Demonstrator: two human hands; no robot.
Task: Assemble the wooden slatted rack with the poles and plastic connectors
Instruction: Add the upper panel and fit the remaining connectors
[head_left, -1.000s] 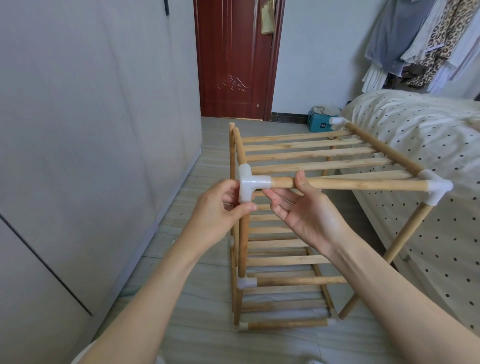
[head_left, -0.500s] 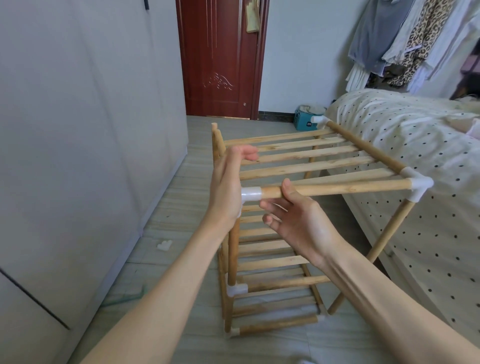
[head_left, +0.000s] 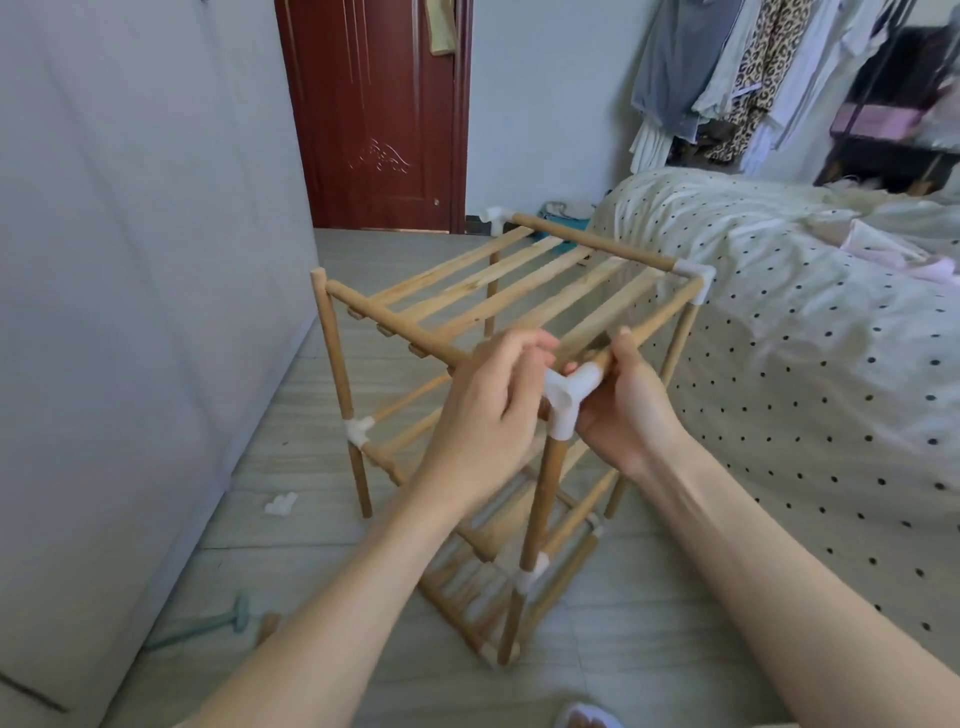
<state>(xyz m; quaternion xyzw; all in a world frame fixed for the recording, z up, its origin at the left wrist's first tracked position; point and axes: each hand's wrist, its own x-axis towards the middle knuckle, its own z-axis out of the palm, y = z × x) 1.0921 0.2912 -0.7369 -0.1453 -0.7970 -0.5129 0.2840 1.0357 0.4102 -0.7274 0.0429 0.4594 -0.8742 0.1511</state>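
Observation:
The wooden slatted rack (head_left: 519, 291) stands on the floor in front of me, with three tiers and pale round poles. At its near top corner sits a white three-way plastic connector (head_left: 569, 395) on an upright pole (head_left: 545, 499). My right hand (head_left: 628, 415) grips this connector from the right, thumb lying on the front pole that runs to the far-right corner connector (head_left: 693, 275). My left hand (head_left: 493, 415) curls its fingers round the near end of the top shelf's side rail (head_left: 395, 322), just left of the connector. The far-left upright (head_left: 332, 364) has a bare top.
A loose white connector (head_left: 280, 504) and a green-handled tool (head_left: 208, 623) lie on the floor at the left by the pale wardrobe (head_left: 130, 312). A dotted bed (head_left: 805, 338) stands close on the right. A red door (head_left: 374, 114) is behind.
The rack's near corner now faces me, turned from side-on. My left hand left the connector's outer side and now grips the top rail's end. My right hand shifted onto the connector.

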